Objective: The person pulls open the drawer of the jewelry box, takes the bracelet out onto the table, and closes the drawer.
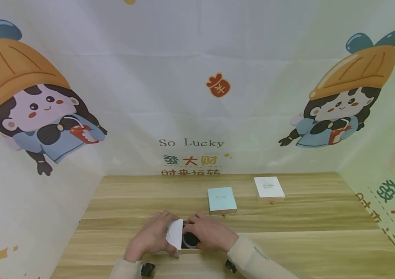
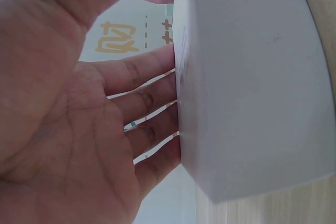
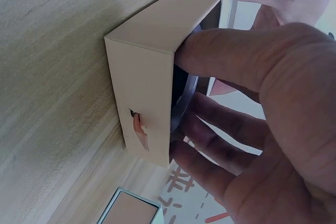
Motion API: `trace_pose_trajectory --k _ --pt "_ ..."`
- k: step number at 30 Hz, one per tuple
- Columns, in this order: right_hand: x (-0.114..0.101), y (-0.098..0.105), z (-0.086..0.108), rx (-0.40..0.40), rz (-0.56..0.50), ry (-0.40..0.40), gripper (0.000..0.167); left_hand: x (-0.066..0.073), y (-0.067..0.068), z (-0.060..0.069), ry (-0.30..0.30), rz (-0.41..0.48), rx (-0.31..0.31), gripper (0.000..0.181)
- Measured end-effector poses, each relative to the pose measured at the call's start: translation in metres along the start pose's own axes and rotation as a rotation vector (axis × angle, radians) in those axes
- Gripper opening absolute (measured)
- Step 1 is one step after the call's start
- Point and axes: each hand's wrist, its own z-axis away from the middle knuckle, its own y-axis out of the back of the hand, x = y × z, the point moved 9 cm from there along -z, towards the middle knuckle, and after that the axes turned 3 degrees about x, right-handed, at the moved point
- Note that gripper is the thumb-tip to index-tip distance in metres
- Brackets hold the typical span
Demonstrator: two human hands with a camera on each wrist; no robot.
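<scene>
My left grip [image 1: 153, 234] clasps the white sleeve [image 1: 174, 234] on the tabletop [image 1: 309, 244]. My right grip [image 1: 212, 231] reaches into the pulled-out drawer [image 3: 139, 93], apparently pinching the dark round item [image 1: 190, 241] inside; fingertips partly hidden.

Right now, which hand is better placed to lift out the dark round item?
Probably the right hand: its thumb and fingers touch the dark round item in the drawer, while the left hand holds the white cover.
</scene>
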Motion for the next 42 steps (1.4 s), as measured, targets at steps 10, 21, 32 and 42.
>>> trace_pose_trajectory --k 10,21,32,42 --pt "0.003 -0.001 0.001 0.006 -0.115 -0.057 0.045 0.000 0.000 0.001 0.002 0.009 -0.002 0.096" --pt "0.003 0.004 0.003 0.048 -0.138 -0.059 0.048 0.001 0.001 0.003 0.019 0.011 0.003 0.097" --pt "0.008 0.006 0.003 0.049 -0.180 -0.090 0.050 0.001 0.001 0.003 0.029 0.009 -0.007 0.095" --pt "0.019 0.017 0.013 0.126 -0.322 -0.111 0.057 0.002 0.002 0.004 0.026 0.009 0.012 0.097"
